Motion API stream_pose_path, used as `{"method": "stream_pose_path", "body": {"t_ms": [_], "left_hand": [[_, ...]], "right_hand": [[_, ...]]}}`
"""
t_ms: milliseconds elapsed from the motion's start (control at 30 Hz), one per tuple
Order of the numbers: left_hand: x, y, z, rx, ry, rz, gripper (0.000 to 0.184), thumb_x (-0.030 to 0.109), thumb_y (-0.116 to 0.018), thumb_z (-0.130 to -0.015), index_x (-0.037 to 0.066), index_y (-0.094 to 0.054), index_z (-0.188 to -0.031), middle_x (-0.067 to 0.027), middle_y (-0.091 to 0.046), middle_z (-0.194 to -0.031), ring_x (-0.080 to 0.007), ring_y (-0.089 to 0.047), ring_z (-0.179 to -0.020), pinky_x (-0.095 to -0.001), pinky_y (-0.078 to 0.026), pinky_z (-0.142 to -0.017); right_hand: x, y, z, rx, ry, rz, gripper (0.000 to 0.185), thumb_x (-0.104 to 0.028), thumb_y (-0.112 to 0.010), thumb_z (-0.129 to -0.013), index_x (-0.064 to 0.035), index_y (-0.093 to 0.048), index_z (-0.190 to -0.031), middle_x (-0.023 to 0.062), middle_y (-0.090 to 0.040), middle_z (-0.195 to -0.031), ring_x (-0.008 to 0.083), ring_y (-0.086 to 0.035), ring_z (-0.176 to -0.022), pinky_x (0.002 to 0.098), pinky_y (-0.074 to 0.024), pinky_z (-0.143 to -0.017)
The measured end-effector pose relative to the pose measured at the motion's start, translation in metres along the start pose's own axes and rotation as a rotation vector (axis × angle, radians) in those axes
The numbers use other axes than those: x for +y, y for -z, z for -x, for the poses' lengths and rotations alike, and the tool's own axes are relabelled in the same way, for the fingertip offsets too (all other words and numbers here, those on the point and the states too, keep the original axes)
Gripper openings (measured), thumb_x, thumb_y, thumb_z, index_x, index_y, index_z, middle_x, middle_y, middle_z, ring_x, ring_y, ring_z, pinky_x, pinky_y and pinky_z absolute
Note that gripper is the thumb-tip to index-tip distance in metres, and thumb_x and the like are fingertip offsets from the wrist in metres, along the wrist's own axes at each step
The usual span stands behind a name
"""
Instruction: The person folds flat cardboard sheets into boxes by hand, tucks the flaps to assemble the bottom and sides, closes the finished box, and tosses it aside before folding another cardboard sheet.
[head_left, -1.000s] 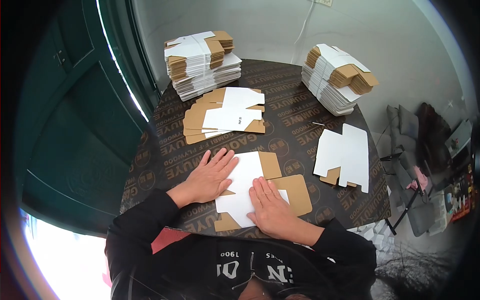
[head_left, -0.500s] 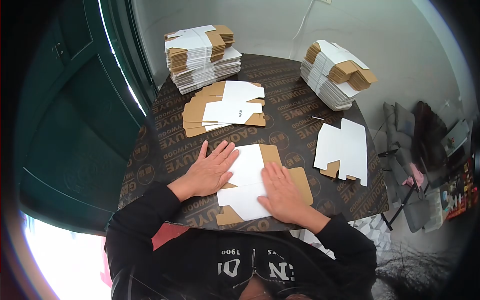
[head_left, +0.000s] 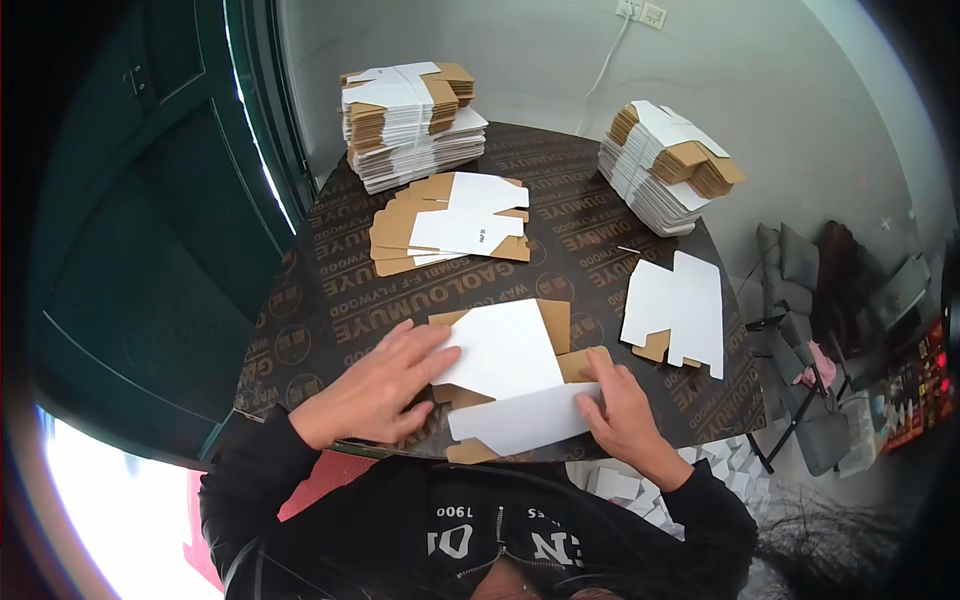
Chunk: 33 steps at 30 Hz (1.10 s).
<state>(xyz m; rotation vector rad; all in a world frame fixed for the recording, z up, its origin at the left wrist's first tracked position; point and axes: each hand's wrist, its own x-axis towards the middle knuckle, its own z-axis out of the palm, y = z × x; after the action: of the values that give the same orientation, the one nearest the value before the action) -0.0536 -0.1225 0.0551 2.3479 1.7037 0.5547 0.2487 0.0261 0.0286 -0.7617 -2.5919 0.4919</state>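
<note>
A white-and-brown cardboard box blank (head_left: 505, 350) lies near the table's front edge, its near panel bent up along a crease. My right hand (head_left: 628, 415) pinches the right end of that raised panel, thumb on the near face and fingers behind. At the blank's left edge is my left hand (head_left: 385, 385), fingers stretched and thumb apart, fingertips resting on the white surface. Beyond both hands lies a fanned pile of flat box blanks (head_left: 455, 225), the top one printed with small text. To the right, another flat piece (head_left: 680, 310) shows its white side with brown below.
Two strapped stacks of blanks stand at the back, one left (head_left: 410, 125) and one right (head_left: 665, 165). A small thin stick (head_left: 629, 249) lies near the right stack. The dark printed plywood table (head_left: 330, 300) has a curved edge. White pieces (head_left: 625, 485) are on the floor.
The blank's near panel has gone from flat to bent upward. My right hand has shifted right from lying flat to gripping the panel's end; my left hand has slid slightly toward me.
</note>
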Motion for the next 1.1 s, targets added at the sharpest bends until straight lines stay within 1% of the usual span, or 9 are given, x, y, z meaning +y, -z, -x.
{"method": "stream_pose_path", "body": {"t_ms": [67, 200, 267, 400, 567, 700, 767, 867, 1100], "left_hand": [[0.006, -0.001, 0.001, 0.020, -0.021, -0.009, 0.064, 0.009, -0.063, -0.080, 0.005, -0.041, -0.141, -0.0174, -0.034, -0.149, -0.0353, -0.035, -0.136, -0.0579, -0.019, -0.116], [0.011, -0.008, -0.005, 0.094, -0.163, -0.363, 0.058, 0.009, -0.063, -0.079, 0.005, -0.048, -0.135, -0.0172, -0.044, -0.142, -0.0333, -0.046, -0.127, -0.0501, -0.030, -0.113], [0.009, -0.011, -0.013, 0.153, -0.204, -0.364, 0.056, 0.009, -0.063, -0.079, 0.006, -0.050, -0.133, -0.0165, -0.046, -0.139, -0.0327, -0.048, -0.124, -0.0485, -0.032, -0.111], [0.006, -0.010, -0.033, 0.321, -0.331, -0.369, 0.048, 0.007, -0.063, -0.079, 0.008, -0.056, -0.127, -0.0146, -0.054, -0.130, -0.0307, -0.055, -0.115, -0.0437, -0.039, -0.107], [0.002, 0.006, -0.058, 0.505, -0.328, -0.408, 0.040, 0.004, -0.062, -0.078, 0.008, -0.062, -0.118, -0.0104, -0.063, -0.116, -0.0264, -0.061, -0.105, -0.0392, -0.044, -0.101], [-0.009, 0.008, -0.070, 0.464, -0.167, -0.078, 0.033, 0.003, -0.064, -0.077, 0.008, -0.066, -0.110, -0.0074, -0.067, -0.106, -0.0230, -0.063, -0.099, -0.0411, -0.044, -0.101], [-0.014, 0.008, -0.075, 0.431, -0.162, -0.017, 0.033, 0.003, -0.064, -0.077, 0.007, -0.066, -0.109, -0.0070, -0.068, -0.105, -0.0228, -0.063, -0.098, -0.0414, -0.044, -0.101], [-0.022, 0.004, -0.076, 0.330, -0.134, 0.155, 0.032, 0.002, -0.065, -0.077, 0.006, -0.067, -0.108, -0.0057, -0.069, -0.102, -0.0223, -0.064, -0.096, -0.0425, -0.043, -0.100], [-0.075, -0.029, -0.067, 0.187, -0.081, 0.095, 0.030, 0.003, -0.062, -0.081, 0.006, -0.066, -0.110, -0.0093, -0.066, -0.114, -0.0295, -0.061, -0.100, -0.0449, -0.043, -0.099]], "right_hand": [[-0.002, 0.001, -0.003, -0.004, -0.047, -0.077, 0.046, -0.012, -0.059, -0.088, 0.0054, -0.049, -0.130, 0.0191, -0.063, -0.112, 0.0283, -0.060, -0.093, 0.0334, -0.0481, -0.082], [0.001, -0.002, -0.013, -0.088, -0.279, -0.433, 0.037, -0.009, -0.056, -0.089, 0.0013, -0.056, -0.124, 0.0122, -0.065, -0.092, 0.0193, -0.054, -0.070, 0.0287, -0.0465, -0.067], [-0.002, 0.001, -0.024, -0.033, -0.392, -0.684, 0.031, -0.009, -0.055, -0.090, -0.0006, -0.059, -0.120, 0.0108, -0.065, -0.089, 0.0165, -0.053, -0.068, 0.0270, -0.0460, -0.065], [-0.010, 0.022, -0.048, -0.017, -0.378, -0.795, 0.030, -0.010, -0.054, -0.091, 0.0016, -0.058, -0.119, 0.0107, -0.066, -0.093, 0.0154, -0.055, -0.072, 0.0255, -0.0458, -0.068], [-0.022, 0.057, -0.061, 0.175, -0.231, -0.553, 0.033, -0.008, -0.052, -0.090, 0.0035, -0.057, -0.121, 0.0139, -0.065, -0.106, 0.0206, -0.059, -0.090, 0.0301, -0.0466, -0.083], [-0.035, 0.071, -0.059, 0.547, 0.344, 0.252, 0.036, -0.012, -0.056, -0.087, 0.0037, -0.058, -0.119, 0.0158, -0.062, -0.114, 0.0260, -0.058, -0.097, 0.0363, -0.0431, -0.090], [-0.043, 0.067, -0.058, 0.499, 0.393, 0.341, 0.041, -0.017, -0.058, -0.085, 0.0030, -0.058, -0.121, 0.0182, -0.057, -0.125, 0.0319, -0.054, -0.109, 0.0430, -0.0377, -0.100], [-0.052, 0.060, -0.060, 0.382, 0.478, 0.410, 0.045, -0.023, -0.057, -0.087, 0.0037, -0.056, -0.123, 0.0199, -0.056, -0.128, 0.0326, -0.052, -0.116, 0.0455, -0.0324, -0.107], [-0.034, 0.003, -0.071, 0.177, 0.478, 0.294, 0.050, -0.029, -0.060, -0.087, 0.0039, -0.054, -0.124, 0.0229, -0.054, -0.128, 0.0349, -0.049, -0.119, 0.0444, -0.0314, -0.108]]}}
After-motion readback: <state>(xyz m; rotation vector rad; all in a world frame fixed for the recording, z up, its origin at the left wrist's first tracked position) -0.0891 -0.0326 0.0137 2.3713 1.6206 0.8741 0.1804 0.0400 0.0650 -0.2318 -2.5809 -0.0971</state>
